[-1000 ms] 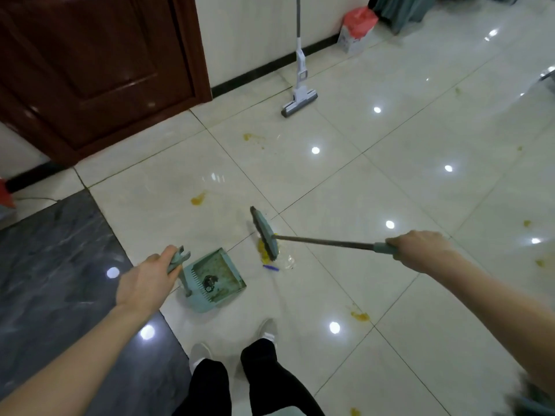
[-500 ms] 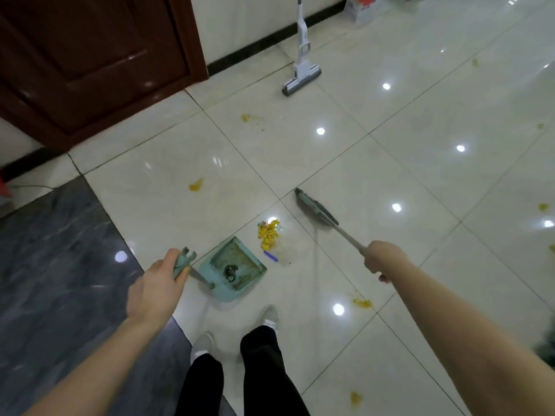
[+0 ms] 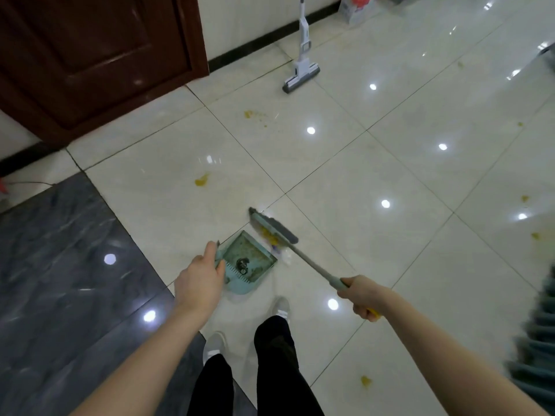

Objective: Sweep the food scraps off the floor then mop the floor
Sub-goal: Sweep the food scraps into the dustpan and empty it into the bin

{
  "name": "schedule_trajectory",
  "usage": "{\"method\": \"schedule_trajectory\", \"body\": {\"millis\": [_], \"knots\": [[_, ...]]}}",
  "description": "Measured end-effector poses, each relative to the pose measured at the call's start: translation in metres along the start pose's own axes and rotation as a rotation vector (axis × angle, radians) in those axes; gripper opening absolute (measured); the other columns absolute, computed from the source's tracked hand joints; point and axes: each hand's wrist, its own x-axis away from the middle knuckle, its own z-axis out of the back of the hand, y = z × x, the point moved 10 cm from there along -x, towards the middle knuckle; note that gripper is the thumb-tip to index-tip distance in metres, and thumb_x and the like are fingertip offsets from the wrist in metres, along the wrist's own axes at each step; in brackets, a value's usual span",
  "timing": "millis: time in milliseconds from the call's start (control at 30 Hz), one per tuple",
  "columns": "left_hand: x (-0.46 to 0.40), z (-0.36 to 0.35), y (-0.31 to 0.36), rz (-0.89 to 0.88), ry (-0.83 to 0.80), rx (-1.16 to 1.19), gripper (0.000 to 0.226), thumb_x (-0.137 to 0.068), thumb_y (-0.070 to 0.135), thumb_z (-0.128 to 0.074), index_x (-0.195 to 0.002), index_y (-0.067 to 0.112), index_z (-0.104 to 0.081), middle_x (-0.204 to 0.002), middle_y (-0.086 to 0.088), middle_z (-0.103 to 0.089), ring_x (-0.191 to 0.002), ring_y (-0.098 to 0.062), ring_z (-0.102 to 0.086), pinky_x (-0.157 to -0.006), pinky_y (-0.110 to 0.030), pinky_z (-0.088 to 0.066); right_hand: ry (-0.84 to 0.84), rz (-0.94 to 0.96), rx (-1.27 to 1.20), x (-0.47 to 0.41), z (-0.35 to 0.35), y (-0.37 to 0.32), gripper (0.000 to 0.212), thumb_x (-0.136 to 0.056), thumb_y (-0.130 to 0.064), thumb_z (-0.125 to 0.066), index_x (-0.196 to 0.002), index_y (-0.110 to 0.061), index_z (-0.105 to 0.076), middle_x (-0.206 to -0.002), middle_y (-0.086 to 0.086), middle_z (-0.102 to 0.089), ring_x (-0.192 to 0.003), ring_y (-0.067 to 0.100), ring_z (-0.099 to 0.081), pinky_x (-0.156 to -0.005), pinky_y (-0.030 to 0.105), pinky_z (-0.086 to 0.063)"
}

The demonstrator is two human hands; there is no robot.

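A small heap of yellow food scraps lies on the pale floor tiles right at the open lip of the dustpan, with the head of the broom pressed against its far side, so the heap sits between the bristles and the pan. A small blue bit and a white bit lie just beside it at the pan's right corner. There is one broom, one dustpan and one mop; no writing or brand can be read on any of them. The left hand grips the dustpan's handle at the pan's near left side, fingers curled round it, close to the heap. The right hand is clamped round the lower end of the broom's handle, well apart from the scraps. Inside the pan lies one dark lump. Other yellow smears dot the floor: about seven, scattered from near the mop to the right edge and near the feet. The mop stands by the wall, beside a dark wooden door. Two light shoes show below.
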Motion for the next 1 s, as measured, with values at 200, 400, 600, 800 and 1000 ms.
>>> {"method": "schedule_trajectory", "body": {"millis": [200,400,600,800,1000], "knots": [[-0.007,0.015,-0.003,-0.024,0.019,0.026,0.029,-0.098,0.032,-0.042,-0.123,0.019,-0.037,-0.089,-0.019,-0.067,-0.081,-0.040,-0.064,-0.063,-0.038,-0.042,-0.003,0.060,0.185,0.043,-0.017,-0.014,0.038,-0.097,-0.021,-0.045,-0.135,-0.021,-0.050,-0.057,0.005,-0.044,-0.039,0.016,-0.038,-0.039,0.019,-0.033],[0.003,0.018,-0.016,-0.068,-0.009,-0.009,0.028,-0.098,0.034,-0.042,-0.122,0.020,-0.037,-0.089,-0.017,-0.067,-0.079,-0.039,-0.064,-0.061,-0.036,-0.041,0.170,0.039,0.070,0.073,0.019,0.015,0.047,-0.094,-0.026,-0.052,-0.138,-0.042,-0.048,-0.063,0.007,-0.046,-0.041,0.017,-0.035,-0.041,0.019,-0.028],[0.020,0.021,-0.043,-0.073,-0.017,0.005,0.026,-0.097,0.034,-0.043,-0.119,0.021,-0.037,-0.091,-0.019,-0.067,-0.081,-0.040,-0.063,-0.064,-0.036,-0.041,0.210,-0.009,-0.093,0.088,-0.023,0.035,0.038,-0.097,-0.023,-0.049,-0.135,-0.028,-0.052,-0.056,0.007,-0.047,-0.038,0.017,-0.039,-0.041,0.020,-0.030],[0.042,0.021,-0.061,-0.093,-0.034,-0.010,0.026,-0.098,0.033,-0.043,-0.119,0.020,-0.038,-0.090,-0.019,-0.067,-0.081,-0.040,-0.063,-0.064,-0.036,-0.040,0.212,-0.098,-0.281,0.084,-0.081,0.042,0.031,-0.098,-0.013,-0.046,-0.125,-0.004,-0.057,-0.062,0.008,-0.043,-0.036,0.014,-0.041,-0.039,0.018,-0.032],[0.061,0.017,-0.071,-0.092,-0.040,-0.027,0.027,-0.098,0.034,-0.043,-0.119,0.019,-0.038,-0.090,-0.018,-0.068,-0.081,-0.040,-0.064,-0.064,-0.037,-0.040,0.083,-0.143,-0.542,0.068,-0.141,0.022,0.021,-0.097,-0.018,-0.047,-0.111,-0.005,-0.056,-0.059,0.005,-0.039,-0.031,0.012,-0.038,-0.038,0.017,-0.030]]}}
